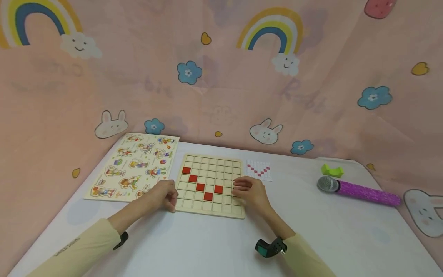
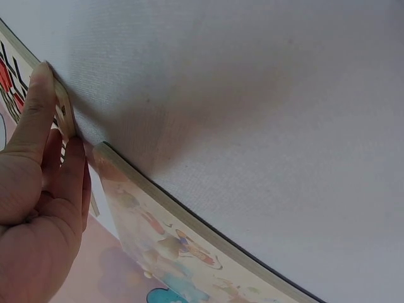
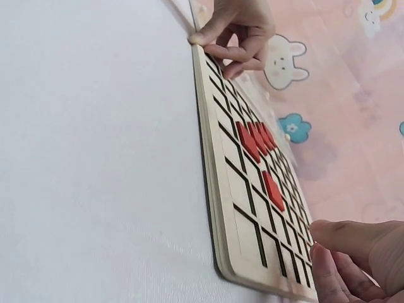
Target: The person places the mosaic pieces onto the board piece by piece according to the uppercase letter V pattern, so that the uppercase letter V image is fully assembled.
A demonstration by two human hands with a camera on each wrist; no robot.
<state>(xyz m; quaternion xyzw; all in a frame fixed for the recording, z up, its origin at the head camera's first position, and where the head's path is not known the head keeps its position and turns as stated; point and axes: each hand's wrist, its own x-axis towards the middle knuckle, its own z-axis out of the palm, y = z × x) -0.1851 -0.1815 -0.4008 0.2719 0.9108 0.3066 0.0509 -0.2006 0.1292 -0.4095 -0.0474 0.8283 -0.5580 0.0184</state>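
A square wooden grid board [image 1: 209, 213] lies on the white table, with several red square tiles [image 1: 200, 187] in its cells. My left hand [image 1: 162, 195] pinches the board's near left corner; in the left wrist view, the thumb [image 2: 39, 95] and fingers of that hand meet around its edge. At the board's right side is my right hand [image 1: 252, 192], its fingers bent over the outermost cells. In the right wrist view its thumb and forefinger tips [image 3: 323, 228] lie close together by the board's right edge, and whether they grip anything is hidden.
A small white card [image 1: 264, 175] with red squares in a V shape lies behind my right hand. To the left is a wooden picture board [image 1: 114, 169]. A purple microphone [image 1: 367, 193] and a green curved block [image 1: 332, 171] lie to the right. A pink cloth [image 1: 221, 96] hangs behind.
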